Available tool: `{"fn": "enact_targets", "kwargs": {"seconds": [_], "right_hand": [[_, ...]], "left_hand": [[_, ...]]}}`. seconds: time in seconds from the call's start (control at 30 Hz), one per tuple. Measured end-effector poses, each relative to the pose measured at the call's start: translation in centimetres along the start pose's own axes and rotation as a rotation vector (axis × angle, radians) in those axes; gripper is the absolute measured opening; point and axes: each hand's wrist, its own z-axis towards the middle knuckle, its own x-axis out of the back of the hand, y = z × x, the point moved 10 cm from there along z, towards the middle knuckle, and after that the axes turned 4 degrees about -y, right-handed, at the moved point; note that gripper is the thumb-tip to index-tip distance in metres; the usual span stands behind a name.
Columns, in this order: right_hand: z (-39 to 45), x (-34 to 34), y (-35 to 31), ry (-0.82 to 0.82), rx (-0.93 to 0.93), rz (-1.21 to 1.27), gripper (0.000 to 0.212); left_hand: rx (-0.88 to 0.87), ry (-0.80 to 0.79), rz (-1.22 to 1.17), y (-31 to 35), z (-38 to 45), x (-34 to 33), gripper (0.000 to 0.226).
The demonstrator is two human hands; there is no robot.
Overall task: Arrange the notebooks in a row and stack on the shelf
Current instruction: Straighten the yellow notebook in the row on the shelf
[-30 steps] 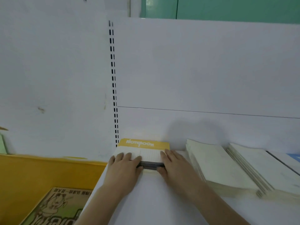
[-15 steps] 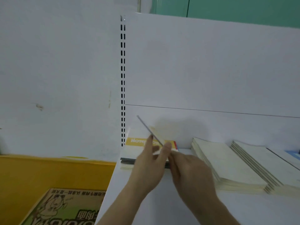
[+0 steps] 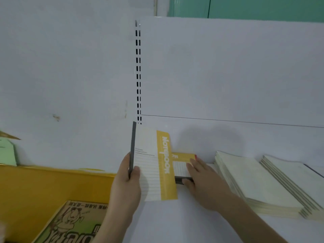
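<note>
A yellow-and-white notebook stands upright just left of the frame's centre, its lined cover facing us and its dark spine at the left edge. The left hand has it by that spine, thumb across the front, fingers wrapped behind; holding it on edge like this looks meant to free it from the pile so it can be set elsewhere in the row. Just right of it, partly hidden behind the lifted book, the small pile of matching notebooks lies flat on the white shelf. The right hand rests on that pile, fingers nearly straight over the top cover and the thumb against the dark near edge, apparently pinning it so nothing slides as the top book comes away. Further right, two fanned stacks of cream notebooks lie side by side, already forming a row. At lower left, below the shelf edge, sits a yellow bin with a green printed booklet inside
</note>
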Motion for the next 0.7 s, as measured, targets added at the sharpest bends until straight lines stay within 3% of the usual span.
{"fn": "enact_targets", "kwargs": {"seconds": [0.1,0.23,0.33,0.43,0.5,0.7], "right_hand": [[-0.3,1.7,-0.5,0.089,0.045,-0.056,0.031],[-0.7,5.0,-0.4,0.266,-0.017,-0.148,0.012],[-2.1,7.5,1.4,0.391,-0.176,-0.005,0.030],[-6.0,11.3,1.6,0.732,-0.267,0.150,0.032],[-8.1,11.9,-1.2,0.866,-0.222,0.159,0.030],[-9.0,6.8,-9.6,0.913,0.049,0.197,0.035]], "left_hand": [[-0.001,0.025,0.020,-0.2,-0.2,0.9,0.040],[-0.010,0.069,-0.019,-0.1,-0.3,2.0,0.038],[-0.008,0.099,-0.087,0.0,-0.5,2.4,0.039],[0.008,0.073,-0.172,0.1,-0.7,1.5,0.047],[0.038,0.033,-0.228,-0.3,-0.8,0.1,0.049],[0.061,-0.121,-0.430,-0.4,-1.9,-5.8,0.038]]}}
